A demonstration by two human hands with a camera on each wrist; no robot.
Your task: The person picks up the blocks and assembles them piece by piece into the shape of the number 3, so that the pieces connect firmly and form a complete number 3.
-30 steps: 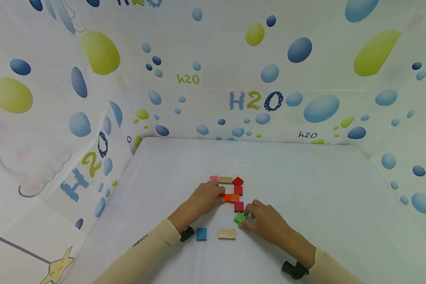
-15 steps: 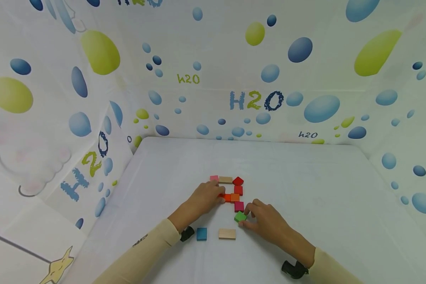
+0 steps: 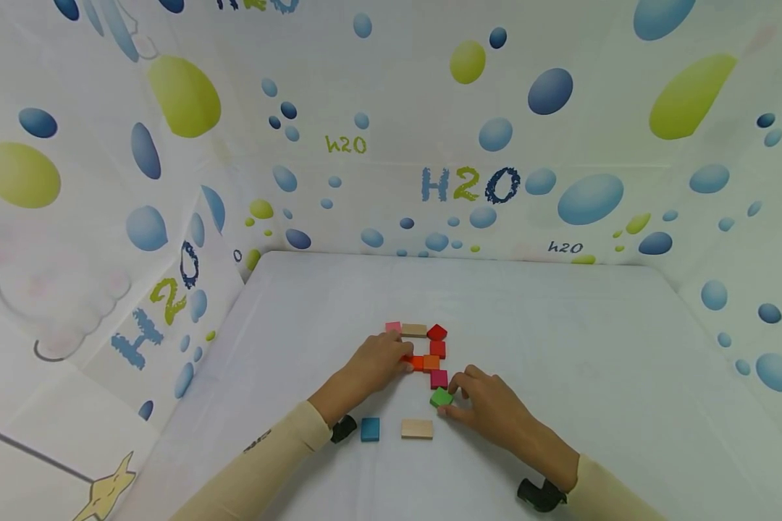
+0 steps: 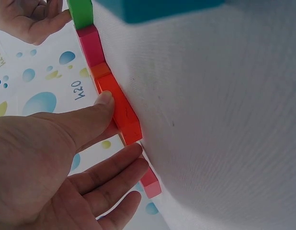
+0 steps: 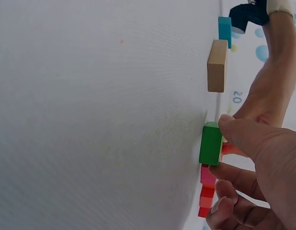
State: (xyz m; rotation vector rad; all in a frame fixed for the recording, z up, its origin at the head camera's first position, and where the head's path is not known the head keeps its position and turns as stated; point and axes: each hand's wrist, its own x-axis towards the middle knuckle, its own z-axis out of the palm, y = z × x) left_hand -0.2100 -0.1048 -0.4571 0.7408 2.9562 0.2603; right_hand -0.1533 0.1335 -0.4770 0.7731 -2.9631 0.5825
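My right hand (image 3: 489,405) pinches a green block (image 3: 441,398) between thumb and index finger. In the right wrist view the green block (image 5: 211,143) stands just before a crimson block (image 5: 208,175). On the left, my left hand (image 3: 378,365) holds an orange-red block (image 4: 120,112) between its thumb and a finger partly hidden behind it. An orange block (image 3: 431,363) adjoins that one on the right. The crimson block (image 3: 439,379) lies just below the orange one, and a red square block (image 3: 437,350) just above it.
A red pentagonal block (image 3: 436,332), a plain wooden block (image 3: 413,331) and a pink block (image 3: 393,328) form the far row. Nearer me lie a blue block (image 3: 370,430) and another wooden block (image 3: 417,430). White cloth (image 3: 560,325) covers the table.
The green block has shifted very slightly away from me, toward the crimson block, during the first half second. My left hand keeps its place.
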